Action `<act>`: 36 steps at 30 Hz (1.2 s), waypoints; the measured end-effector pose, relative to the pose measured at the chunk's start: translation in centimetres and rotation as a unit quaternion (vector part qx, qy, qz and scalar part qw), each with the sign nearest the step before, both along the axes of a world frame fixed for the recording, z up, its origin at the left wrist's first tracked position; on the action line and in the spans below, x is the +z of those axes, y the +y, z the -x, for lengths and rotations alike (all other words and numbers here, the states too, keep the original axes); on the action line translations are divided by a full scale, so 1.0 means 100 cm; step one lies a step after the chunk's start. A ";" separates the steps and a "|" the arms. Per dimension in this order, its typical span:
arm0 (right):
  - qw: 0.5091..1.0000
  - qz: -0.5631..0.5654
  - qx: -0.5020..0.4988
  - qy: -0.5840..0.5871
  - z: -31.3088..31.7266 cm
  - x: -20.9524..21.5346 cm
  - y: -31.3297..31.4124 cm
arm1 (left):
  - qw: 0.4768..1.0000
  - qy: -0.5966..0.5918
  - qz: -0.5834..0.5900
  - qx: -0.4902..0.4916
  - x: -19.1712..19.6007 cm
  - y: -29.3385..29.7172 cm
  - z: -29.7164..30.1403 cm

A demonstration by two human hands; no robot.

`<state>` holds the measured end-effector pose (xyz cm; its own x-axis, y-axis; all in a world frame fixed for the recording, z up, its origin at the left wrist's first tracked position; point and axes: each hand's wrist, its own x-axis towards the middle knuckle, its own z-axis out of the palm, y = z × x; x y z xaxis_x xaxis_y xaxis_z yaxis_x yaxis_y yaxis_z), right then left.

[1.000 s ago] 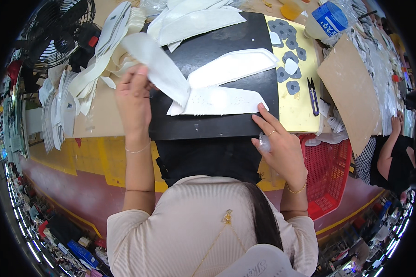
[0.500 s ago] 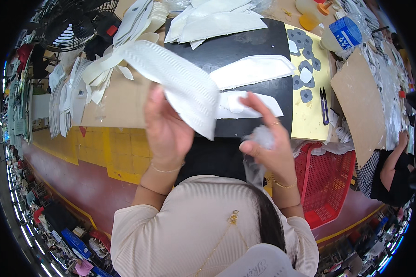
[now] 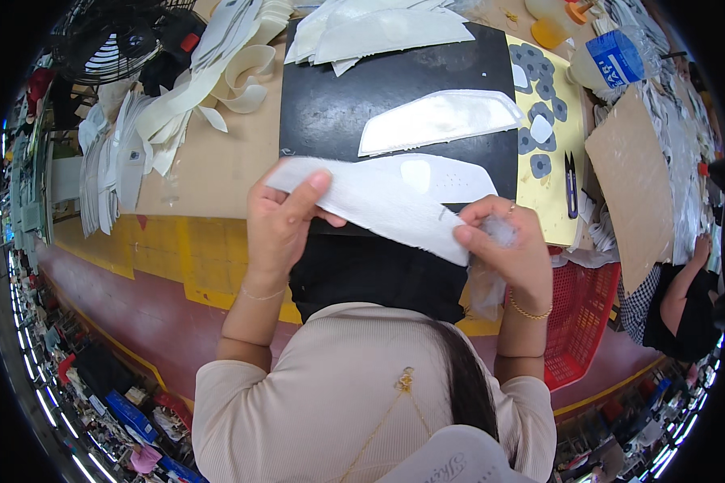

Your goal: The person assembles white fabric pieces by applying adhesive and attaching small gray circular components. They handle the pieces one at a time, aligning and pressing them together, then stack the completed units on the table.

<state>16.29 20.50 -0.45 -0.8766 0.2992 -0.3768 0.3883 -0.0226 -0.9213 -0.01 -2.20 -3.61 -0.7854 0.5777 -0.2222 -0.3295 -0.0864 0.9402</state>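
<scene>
A long white ribbed fabric piece point(image 3: 370, 197) stretches between my two hands in front of the black mat. My left hand point(image 3: 286, 213) pinches its left end, thumb on top. Thumb and fingers of my right hand point(image 3: 511, 245) close on its right end. Crumpled clear plastic point(image 3: 499, 233) sits in the right palm and hangs below it. Behind the held piece, partly covered, lies a white perforated panel point(image 3: 463, 181) with a small white rounded patch point(image 3: 416, 175) on it. Farther back on the black mat point(image 3: 322, 113) rests another white panel point(image 3: 443, 121).
White panels point(image 3: 387, 36) are stacked at the back. Cream strips point(image 3: 246, 80) and a black fan point(image 3: 117, 40) stand left. On the right are a yellow board point(image 3: 560, 209) with grey patches, thread snips point(image 3: 571, 185), a bottle point(image 3: 608, 60), a cardboard sheet point(image 3: 632, 185) and a red basket point(image 3: 584, 322).
The fabric piece has come down from a raised, tilted position to lie across between my hands. My right hand, free of it before, now grips its right end.
</scene>
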 end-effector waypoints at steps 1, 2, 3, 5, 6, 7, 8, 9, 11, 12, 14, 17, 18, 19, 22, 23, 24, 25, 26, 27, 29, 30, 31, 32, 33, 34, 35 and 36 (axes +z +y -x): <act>0.999 0.010 -0.015 -0.029 -0.004 -0.001 0.005 | 1.000 -0.022 0.003 0.003 0.004 0.001 -0.001; 0.999 -0.003 -0.019 -0.038 -0.007 -0.001 0.010 | 0.999 -0.019 0.033 -0.025 0.004 -0.002 -0.003; 0.998 -0.016 -0.023 -0.048 -0.009 -0.001 0.015 | 0.996 -0.016 0.063 -0.053 0.003 -0.005 -0.005; 0.996 -0.054 -0.017 -0.074 -0.011 -0.003 0.024 | 0.986 -0.022 0.124 -0.108 -0.002 -0.009 -0.004; 0.994 -0.070 -0.023 -0.080 -0.011 -0.004 0.028 | 0.984 -0.032 0.138 -0.109 -0.003 -0.008 -0.004; 0.992 -0.085 -0.029 -0.087 -0.010 -0.005 0.031 | 0.982 -0.041 0.151 -0.109 -0.004 -0.005 -0.003; 0.990 -0.101 -0.035 -0.093 -0.010 -0.007 0.034 | 0.979 -0.052 0.163 -0.110 -0.006 -0.003 -0.002; 0.991 -0.102 -0.035 -0.080 -0.009 -0.010 0.038 | 0.977 -0.047 0.176 -0.113 -0.007 0.000 0.000; 0.984 -0.149 -0.027 -0.091 -0.003 -0.011 0.044 | 0.972 -0.037 0.200 -0.120 -0.007 0.007 0.008; 0.980 -0.173 -0.023 -0.096 0.000 -0.012 0.046 | 0.966 -0.027 0.225 -0.123 -0.004 0.011 0.012; 0.971 -0.216 -0.015 -0.099 0.008 -0.014 0.048 | 0.952 -0.006 0.277 -0.128 0.003 0.017 0.021; 0.963 -0.261 0.005 -0.073 0.015 -0.021 0.051 | 0.940 0.019 0.313 -0.134 0.004 0.020 0.025; 0.960 -0.272 0.011 -0.060 0.016 -0.023 0.052 | 0.935 0.026 0.325 -0.139 0.005 0.021 0.027; 0.959 -0.277 0.012 -0.066 0.019 -0.024 0.052 | 0.931 0.035 0.335 -0.139 0.005 0.021 0.027; 0.954 -0.291 0.016 -0.077 0.023 -0.027 0.049 | 0.920 0.058 0.361 -0.141 0.004 0.020 0.023; 0.952 -0.294 0.017 -0.079 0.024 -0.027 0.050 | 0.917 0.063 0.367 -0.143 0.004 0.020 0.022; 0.951 -0.297 0.019 -0.081 0.025 -0.028 0.050 | 0.914 0.067 0.372 -0.146 0.004 0.020 0.022; 0.950 -0.298 0.021 -0.085 0.026 -0.028 0.050 | 0.912 0.072 0.376 -0.150 0.003 0.020 0.022; 0.950 -0.299 0.021 -0.089 0.026 -0.028 0.051 | 0.909 0.077 0.379 -0.153 0.002 0.019 0.022; 0.949 -0.301 0.022 -0.092 0.026 -0.028 0.051 | 0.907 0.082 0.382 -0.157 0.002 0.019 0.022; 0.948 -0.303 0.022 -0.092 0.027 -0.026 0.050 | 0.906 0.085 0.383 -0.156 0.002 0.019 0.022; 0.948 -0.305 0.022 -0.092 0.028 -0.025 0.049 | 0.906 0.087 0.384 -0.156 0.002 0.019 0.022; 0.947 -0.308 0.023 -0.092 0.028 -0.024 0.049 | 0.907 0.087 0.382 -0.156 0.002 0.018 0.023; 0.946 -0.309 0.022 -0.091 0.028 -0.025 0.049 | 0.907 0.088 0.381 -0.156 0.001 0.018 0.022; 0.946 -0.311 0.022 -0.090 0.028 -0.025 0.048 | 0.907 0.089 0.380 -0.156 0.001 0.017 0.022; 0.946 -0.312 0.021 -0.088 0.028 -0.025 0.048 | 0.909 0.085 0.379 -0.155 0.001 0.017 0.022; 0.945 -0.313 0.020 -0.087 0.028 -0.025 0.047 | 0.910 0.081 0.377 -0.154 0.001 0.017 0.023; 0.945 -0.315 0.020 -0.086 0.028 -0.025 0.047 | 0.911 0.077 0.375 -0.154 0.001 0.017 0.023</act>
<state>13.52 25.17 -2.98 -0.8339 0.4801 -0.2723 0.5222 0.5268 -0.6706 -2.27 -0.54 -3.52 -0.6673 0.5065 -0.5460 -0.0890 0.6737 0.7336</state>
